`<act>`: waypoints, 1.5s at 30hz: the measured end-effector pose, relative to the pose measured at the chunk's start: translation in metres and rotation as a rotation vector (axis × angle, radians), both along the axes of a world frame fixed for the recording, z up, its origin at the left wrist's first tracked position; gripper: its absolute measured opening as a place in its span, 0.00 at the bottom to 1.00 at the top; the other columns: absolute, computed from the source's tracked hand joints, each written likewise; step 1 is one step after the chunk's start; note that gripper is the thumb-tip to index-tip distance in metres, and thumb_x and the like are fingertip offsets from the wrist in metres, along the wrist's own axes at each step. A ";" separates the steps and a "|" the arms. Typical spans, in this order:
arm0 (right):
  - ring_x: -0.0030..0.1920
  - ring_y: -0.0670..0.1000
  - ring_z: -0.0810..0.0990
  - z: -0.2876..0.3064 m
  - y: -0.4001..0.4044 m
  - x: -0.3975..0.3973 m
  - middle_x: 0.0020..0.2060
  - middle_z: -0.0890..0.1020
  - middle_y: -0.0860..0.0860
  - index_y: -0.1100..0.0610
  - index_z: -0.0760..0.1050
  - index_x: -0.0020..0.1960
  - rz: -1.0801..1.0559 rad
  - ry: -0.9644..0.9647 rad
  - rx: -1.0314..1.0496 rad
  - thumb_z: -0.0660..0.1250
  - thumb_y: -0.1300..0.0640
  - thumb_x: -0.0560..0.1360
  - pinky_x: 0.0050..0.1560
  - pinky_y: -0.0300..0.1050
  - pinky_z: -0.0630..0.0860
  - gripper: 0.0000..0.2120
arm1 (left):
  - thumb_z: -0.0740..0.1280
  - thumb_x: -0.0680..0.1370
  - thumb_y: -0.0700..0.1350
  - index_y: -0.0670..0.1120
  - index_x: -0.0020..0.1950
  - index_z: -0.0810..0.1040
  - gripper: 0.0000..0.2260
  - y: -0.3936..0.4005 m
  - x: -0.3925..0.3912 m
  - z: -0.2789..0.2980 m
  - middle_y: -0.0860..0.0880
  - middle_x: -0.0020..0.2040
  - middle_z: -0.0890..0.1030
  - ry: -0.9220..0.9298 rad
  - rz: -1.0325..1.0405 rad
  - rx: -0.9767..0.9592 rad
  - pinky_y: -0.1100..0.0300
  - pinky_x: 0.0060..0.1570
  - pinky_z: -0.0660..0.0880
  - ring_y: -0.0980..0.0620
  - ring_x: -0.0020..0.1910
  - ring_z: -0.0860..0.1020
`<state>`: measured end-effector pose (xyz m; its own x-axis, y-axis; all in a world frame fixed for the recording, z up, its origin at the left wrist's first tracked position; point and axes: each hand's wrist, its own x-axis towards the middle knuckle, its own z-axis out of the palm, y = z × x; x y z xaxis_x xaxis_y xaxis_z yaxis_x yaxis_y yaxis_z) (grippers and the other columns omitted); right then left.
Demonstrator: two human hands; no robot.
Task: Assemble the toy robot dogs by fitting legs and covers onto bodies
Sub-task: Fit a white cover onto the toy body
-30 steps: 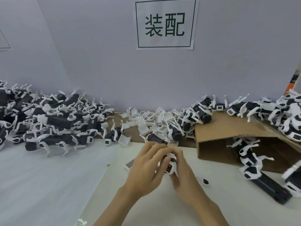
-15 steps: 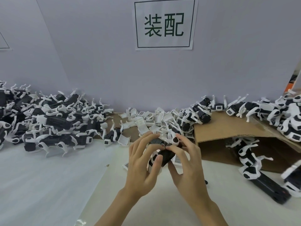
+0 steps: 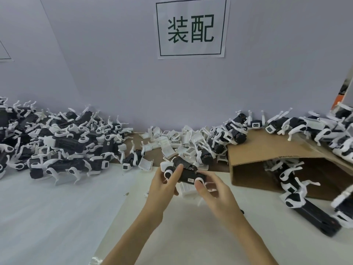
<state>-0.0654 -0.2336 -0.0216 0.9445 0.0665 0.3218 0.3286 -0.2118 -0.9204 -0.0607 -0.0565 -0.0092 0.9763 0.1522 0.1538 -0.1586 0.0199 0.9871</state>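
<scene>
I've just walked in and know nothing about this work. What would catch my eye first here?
Probably the two hands in the middle: the left hand and right hand together hold one black-and-white toy dog above the white table. Next, the big heap of toy dogs piled at the left against the wall. Above hangs a white sign with two large dark characters, and a cardboard box lies at the right.

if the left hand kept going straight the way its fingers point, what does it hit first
Apart from the toy dog body the left hand already grips, probably the loose white covers heaped just beyond, then the wall. Depth is hard to judge from one view, so it might pass above the pile.
</scene>
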 end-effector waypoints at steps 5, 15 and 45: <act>0.42 0.48 0.83 0.000 -0.007 0.005 0.50 0.85 0.49 0.48 0.81 0.59 0.003 0.138 0.084 0.64 0.38 0.77 0.51 0.53 0.83 0.19 | 0.62 0.76 0.77 0.45 0.60 0.81 0.36 0.011 0.002 0.005 0.47 0.50 0.87 0.169 -0.211 0.026 0.51 0.51 0.83 0.44 0.40 0.84; 0.67 0.44 0.78 -0.022 0.006 0.006 0.64 0.80 0.38 0.41 0.72 0.70 0.132 0.038 0.001 0.70 0.57 0.80 0.68 0.54 0.77 0.22 | 0.75 0.73 0.66 0.48 0.53 0.71 0.26 -0.022 -0.015 -0.001 0.51 0.43 0.82 -0.179 -0.057 0.122 0.52 0.39 0.79 0.47 0.41 0.84; 0.67 0.47 0.76 0.000 0.006 -0.009 0.65 0.76 0.47 0.53 0.80 0.63 0.027 -0.295 -0.104 0.78 0.67 0.73 0.56 0.40 0.81 0.22 | 0.59 0.81 0.70 0.48 0.51 0.87 0.29 0.020 -0.002 0.002 0.47 0.53 0.88 -0.254 -0.042 -0.008 0.65 0.49 0.77 0.52 0.53 0.85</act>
<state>-0.0740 -0.2281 -0.0211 0.8087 0.1376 0.5718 0.5851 -0.2875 -0.7583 -0.0623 -0.0369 -0.0070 0.9121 0.1147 0.3937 -0.4001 0.0390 0.9156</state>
